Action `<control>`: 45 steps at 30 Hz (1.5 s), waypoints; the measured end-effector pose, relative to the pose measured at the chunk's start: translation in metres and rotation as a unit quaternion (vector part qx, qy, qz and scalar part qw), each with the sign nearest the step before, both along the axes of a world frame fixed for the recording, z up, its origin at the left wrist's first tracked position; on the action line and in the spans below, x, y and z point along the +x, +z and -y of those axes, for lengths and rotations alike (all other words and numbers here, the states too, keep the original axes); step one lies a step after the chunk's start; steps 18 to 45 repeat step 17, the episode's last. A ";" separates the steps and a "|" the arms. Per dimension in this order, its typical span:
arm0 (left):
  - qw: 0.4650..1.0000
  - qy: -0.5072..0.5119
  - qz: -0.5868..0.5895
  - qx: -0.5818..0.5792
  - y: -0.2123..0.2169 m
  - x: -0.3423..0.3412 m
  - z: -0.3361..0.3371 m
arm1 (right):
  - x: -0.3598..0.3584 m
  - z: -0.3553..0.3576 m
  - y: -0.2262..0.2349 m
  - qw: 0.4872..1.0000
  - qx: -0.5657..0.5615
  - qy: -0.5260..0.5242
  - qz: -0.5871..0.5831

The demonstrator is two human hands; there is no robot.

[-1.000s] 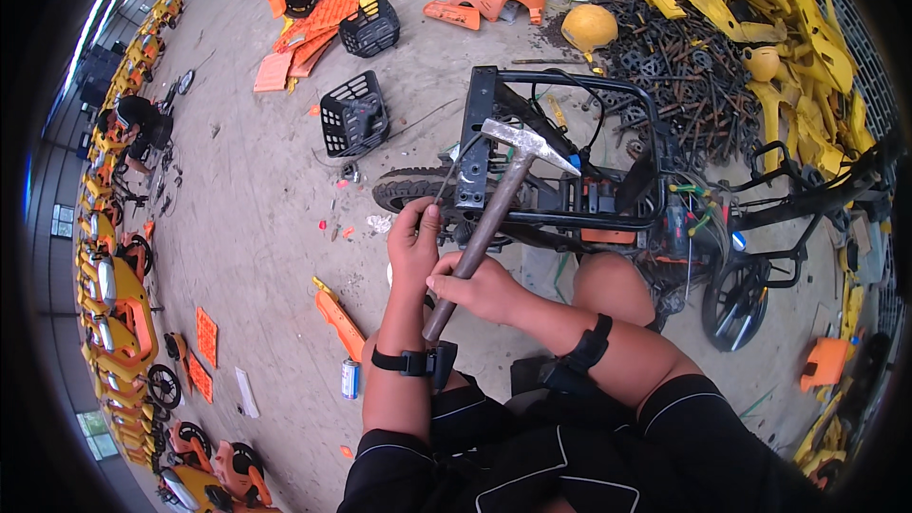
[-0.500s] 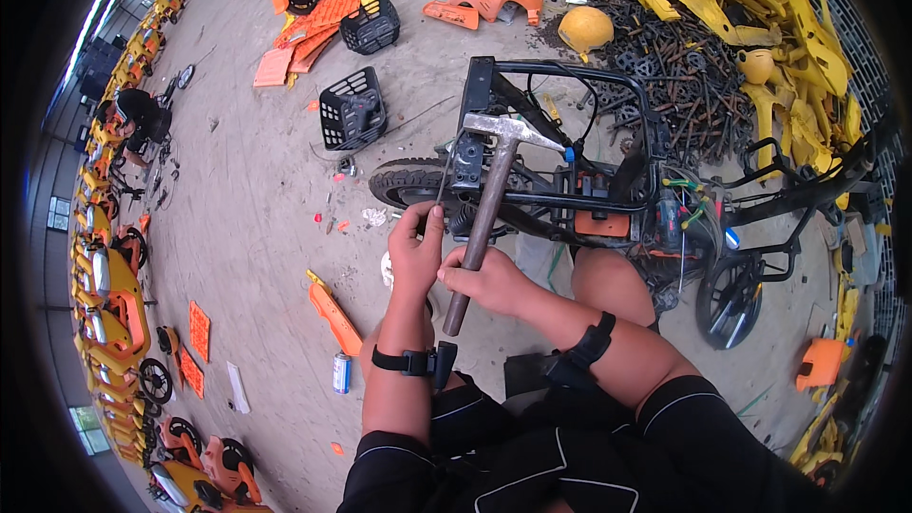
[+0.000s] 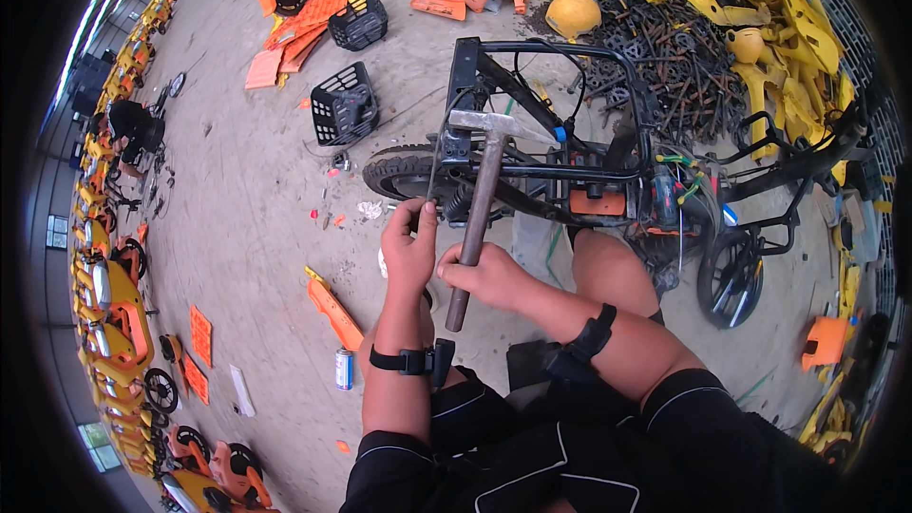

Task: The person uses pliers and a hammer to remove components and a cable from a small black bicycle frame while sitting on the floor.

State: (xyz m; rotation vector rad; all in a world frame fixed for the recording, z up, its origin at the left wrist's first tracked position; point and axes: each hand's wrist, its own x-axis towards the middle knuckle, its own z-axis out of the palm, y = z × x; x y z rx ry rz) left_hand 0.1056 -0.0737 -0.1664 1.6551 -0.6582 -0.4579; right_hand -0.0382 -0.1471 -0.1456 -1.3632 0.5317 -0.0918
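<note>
My right hand [image 3: 486, 274] is wrapped round the handle of a hammer [image 3: 484, 192], whose worn steel head lies over the vehicle frame in my view. My left hand [image 3: 411, 239] is closed, thumb against fingers, on a thin dark cable or rod [image 3: 435, 169]; which of the two I cannot tell. It runs up beside the end of the black metal frame [image 3: 570, 172] of a stripped two-wheeler. Below that frame end sits a knobbly tyre [image 3: 397, 174]. An orange part [image 3: 597, 202] and loose coloured wires [image 3: 686, 174] show within the frame.
A black basket [image 3: 344, 104] lies beyond the tyre. Rusty metal parts [image 3: 655, 57] and yellow body panels [image 3: 798, 28] are heaped at the far right. An orange-yellow strip [image 3: 334, 309] and a can [image 3: 344, 370] are left of my arm. Another person [image 3: 133, 123] crouches far left.
The view has shifted slightly, so the frame appears a little higher and further left. The hammer stays in my right hand and the thin piece in my left.
</note>
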 end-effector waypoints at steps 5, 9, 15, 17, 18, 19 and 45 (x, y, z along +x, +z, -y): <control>1.000 0.017 0.024 -0.011 0.002 0.004 -0.006 | 0.003 -0.001 0.002 1.000 0.002 0.004 -0.015; 0.999 0.023 0.018 -0.013 0.005 0.010 -0.007 | 0.005 -0.003 0.004 1.000 0.007 0.001 -0.022; 0.990 0.024 0.137 -0.007 -0.002 0.021 -0.004 | -0.002 -0.005 -0.012 0.991 0.126 0.002 0.036; 0.985 0.017 0.171 0.000 0.004 0.022 -0.003 | -0.010 0.000 -0.003 0.983 0.179 0.010 0.037; 0.985 0.017 0.171 0.000 0.004 0.022 -0.003 | -0.010 0.000 -0.003 0.983 0.179 0.010 0.037; 0.985 0.017 0.171 0.000 0.004 0.022 -0.003 | -0.010 0.000 -0.003 0.983 0.179 0.010 0.037; 0.985 0.017 0.171 0.000 0.004 0.022 -0.003 | -0.010 0.000 -0.003 0.983 0.179 0.010 0.037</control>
